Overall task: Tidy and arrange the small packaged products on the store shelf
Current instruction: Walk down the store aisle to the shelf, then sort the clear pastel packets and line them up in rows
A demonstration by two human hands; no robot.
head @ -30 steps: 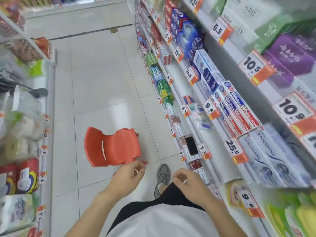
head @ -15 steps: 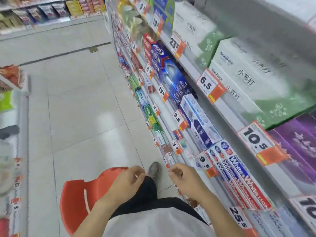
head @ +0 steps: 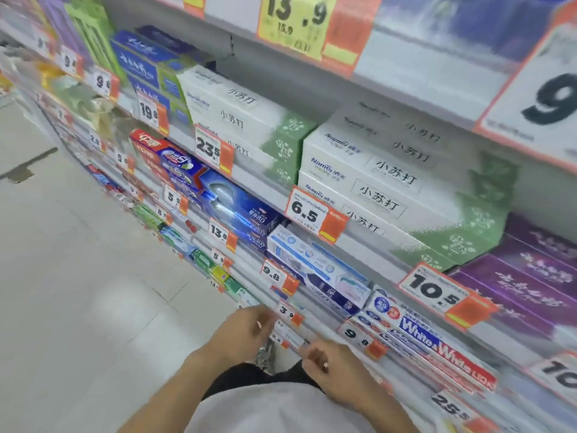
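- Toothpaste boxes (head: 315, 270), long glossy cardboard cartons, fill the shelf tiers from 9 to 3 o'clock of the view.
- Left hand (head: 246, 331), at 6 o'clock, has loosely curled fingers; it seems to hold nothing, though blur hides the fingertips.
- Right hand (head: 327, 364) likewise, just beside the price tags (head: 288, 314).
- Judged step: between items; next calls for reaching a misaligned box and squaring it.
- White tiled floor (head: 78, 276) lies at 8 o'clock.

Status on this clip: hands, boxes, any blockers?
Left hand and right hand low by the price tags, holding no box. Toothpaste boxes stacked on shelves. Nothing blocking.
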